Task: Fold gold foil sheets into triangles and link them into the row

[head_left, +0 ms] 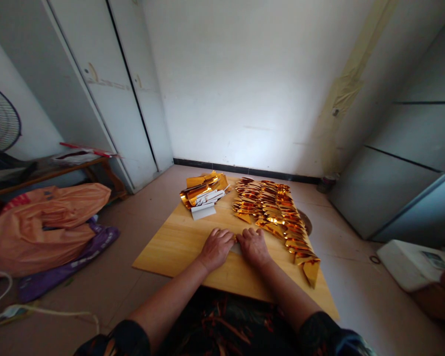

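My left hand and my right hand lie side by side, palms down, on a wooden board. Both press on a small pale sheet of paper, mostly hidden between and under the fingers. The fingers of both hands curl down onto it. A long overlapping row of folded gold foil pieces runs from the board's far side down to its right edge, just right of my right hand. A stack of unfolded gold and white sheets sits at the board's far left.
An orange plastic bag on purple cloth lies on the floor at left, beside a low wooden bench and a fan. A white box sits at right. Cabinets line both side walls.
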A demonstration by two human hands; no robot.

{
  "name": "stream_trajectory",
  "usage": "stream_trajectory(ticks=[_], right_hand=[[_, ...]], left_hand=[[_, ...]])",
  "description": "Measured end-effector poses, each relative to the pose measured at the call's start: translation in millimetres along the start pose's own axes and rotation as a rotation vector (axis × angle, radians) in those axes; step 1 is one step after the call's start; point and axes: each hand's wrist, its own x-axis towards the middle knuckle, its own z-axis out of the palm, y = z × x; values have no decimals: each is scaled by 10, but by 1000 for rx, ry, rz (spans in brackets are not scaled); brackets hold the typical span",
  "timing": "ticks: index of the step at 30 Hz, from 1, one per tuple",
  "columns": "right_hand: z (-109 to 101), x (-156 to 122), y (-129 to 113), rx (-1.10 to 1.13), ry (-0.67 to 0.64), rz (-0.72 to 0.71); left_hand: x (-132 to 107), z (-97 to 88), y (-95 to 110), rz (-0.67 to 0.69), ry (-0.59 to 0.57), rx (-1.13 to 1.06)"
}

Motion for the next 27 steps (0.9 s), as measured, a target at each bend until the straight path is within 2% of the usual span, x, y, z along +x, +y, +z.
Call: stream_trajectory(ticks=[4,9,17,21,27], right_hand=[[10,-52,16,15,50,5],[50,-209,112,87,148,122],[112,-225,171,249,166,153],[110,-201,137,195,170,102],[73,-227,110,58,146,37]], left_hand=[[-16,29,-13,-70,-35,-8],[-25,47,-12,-110,-25,-39],[-10,-20,28,-130,-5,-49],[-2,-79,67,-126,22,-10],[-7,-38,45,-124,-40,-13]])
